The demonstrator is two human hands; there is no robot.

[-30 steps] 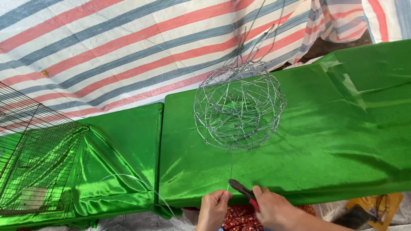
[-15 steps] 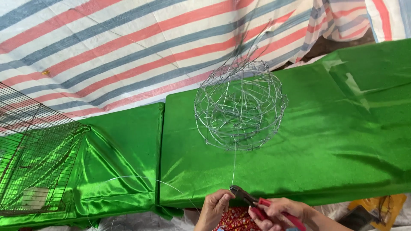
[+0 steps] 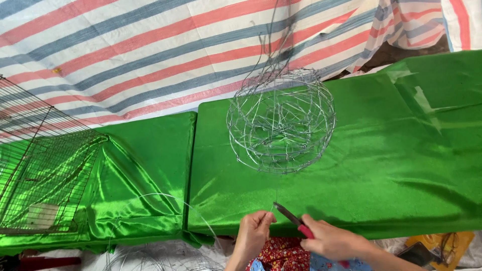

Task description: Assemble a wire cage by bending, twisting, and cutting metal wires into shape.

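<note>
The wire ball (image 3: pixel 280 122) sits on the green table (image 3: pixel 401 165), at twelve o'clock from the hands. The left hand (image 3: pixel 252 232) pinches a thin wire strand (image 3: pixel 275 195) hanging from the ball; the right hand (image 3: pixel 331 242) grips red-handled pliers (image 3: pixel 292 219), their tip at that strand. This looks like the cutting or twisting step, which calls for holding the strand taut.

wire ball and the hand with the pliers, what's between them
In the head view, bare green cloth lies between the wire ball and the right hand, crossed by one thin wire strand toward the pliers.

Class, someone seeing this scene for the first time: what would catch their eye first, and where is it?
A tangled wire ball sits mid-table on shiny green cloth. At the near edge the right hand holds red-handled pliers beside the left hand. A wire cage stands far left.
</note>
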